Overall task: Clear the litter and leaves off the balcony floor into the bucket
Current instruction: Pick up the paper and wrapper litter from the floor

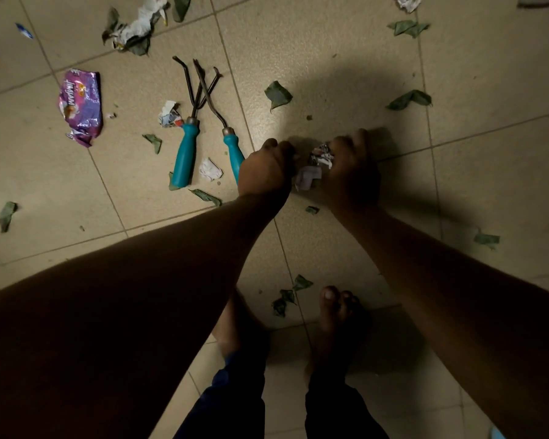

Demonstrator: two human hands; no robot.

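Wad of crumpled paper scraps (pixel 317 166) is sitting low over the floor (pixel 330 74), squeezed between both hands. Right hand (pixel 354 172) is curling round it from the right; left hand (pixel 267 169) is closing in from the left w/ fingers curled, touching the wad's edge. Bucket isn't showing, so can't tell which way the carry goes. Nearest leftovers: small paper bit (pixel 210 169) & two teal-handled garden tools (pixel 203 128) just left of left hand; leaf (pixel 278 95) beyond, purple wrapper (pixel 81 106) well off left.
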